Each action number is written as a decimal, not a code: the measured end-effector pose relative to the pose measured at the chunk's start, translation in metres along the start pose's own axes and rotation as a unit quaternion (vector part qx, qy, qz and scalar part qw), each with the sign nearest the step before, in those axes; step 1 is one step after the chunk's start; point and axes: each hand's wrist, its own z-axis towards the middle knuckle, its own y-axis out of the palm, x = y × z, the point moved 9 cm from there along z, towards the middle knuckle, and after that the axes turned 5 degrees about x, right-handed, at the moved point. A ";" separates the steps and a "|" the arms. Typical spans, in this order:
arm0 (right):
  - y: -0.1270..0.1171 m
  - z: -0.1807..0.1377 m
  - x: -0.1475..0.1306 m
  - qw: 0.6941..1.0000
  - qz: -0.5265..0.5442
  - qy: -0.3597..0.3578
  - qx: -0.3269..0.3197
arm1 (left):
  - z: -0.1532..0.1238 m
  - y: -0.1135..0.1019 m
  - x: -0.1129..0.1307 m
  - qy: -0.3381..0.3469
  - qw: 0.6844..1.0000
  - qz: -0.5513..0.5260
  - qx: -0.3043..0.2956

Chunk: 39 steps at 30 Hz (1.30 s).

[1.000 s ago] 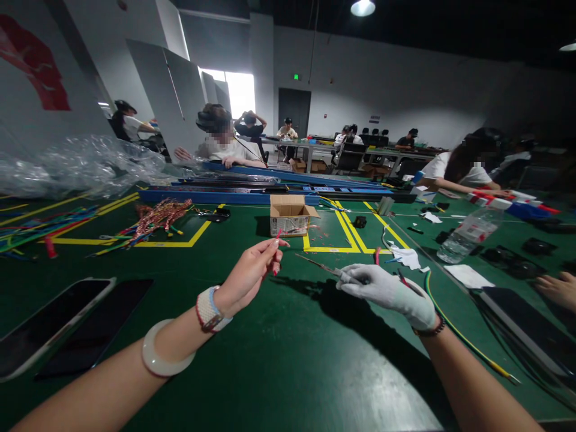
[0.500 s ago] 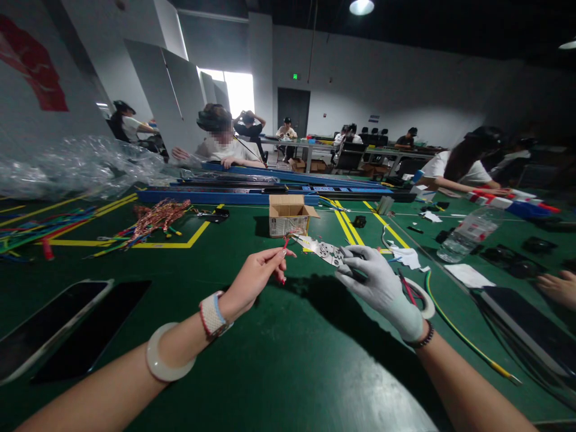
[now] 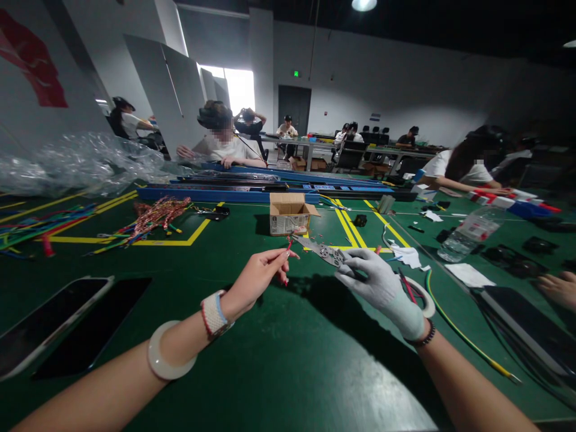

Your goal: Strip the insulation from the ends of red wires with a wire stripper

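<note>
My left hand [image 3: 257,279] pinches a short red wire [image 3: 288,245] between thumb and forefinger, holding it up above the green table [image 3: 288,366]. My right hand [image 3: 380,287], in a white glove, grips a metal wire stripper [image 3: 321,250] whose jaws point left and sit right beside the wire's tip. A small open cardboard box [image 3: 288,213] stands just beyond both hands.
Two phones [image 3: 58,327] lie at the near left. Bundles of coloured wires [image 3: 155,217] lie on yellow floor-tape lines at the left, plastic wrap behind. A water bottle [image 3: 468,233], paper scraps and a green-yellow cable [image 3: 454,330] lie at the right. Other people work at tables beyond.
My right hand has lifted the wire stripper off the table and brought its jaws up to the red wire. My left hand stayed nearly still with the wire.
</note>
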 end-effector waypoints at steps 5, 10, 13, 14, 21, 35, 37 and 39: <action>0.003 -0.002 0.007 0.998 0.000 0.045 -0.036 | -0.002 0.001 0.003 0.001 1.000 0.007 -0.001; 0.004 -0.001 0.003 0.997 0.002 0.047 -0.057 | -0.002 0.002 0.008 0.020 0.999 0.028 -0.007; 0.004 -0.001 0.003 0.996 -0.002 0.054 -0.065 | -0.002 0.000 0.012 0.046 0.998 0.049 -0.006; 0.005 -0.001 0.003 0.996 -0.004 0.056 -0.067 | -0.002 -0.001 0.013 0.055 0.997 0.055 -0.005; 0.011 -0.004 0.003 0.995 -0.003 0.060 -0.079 | -0.002 -0.002 0.017 0.082 0.994 0.073 -0.012; 0.029 -0.011 0.025 0.972 0.128 0.165 -0.105 | 0.004 0.002 -0.005 0.007 0.996 -0.081 -0.023; 0.033 -0.014 0.028 0.957 0.171 0.195 -0.130 | 0.004 0.001 -0.006 -0.004 0.994 -0.110 -0.016; 0.037 -0.016 0.030 0.941 0.210 0.216 -0.154 | 0.004 0.001 -0.005 -0.007 0.991 -0.133 -0.013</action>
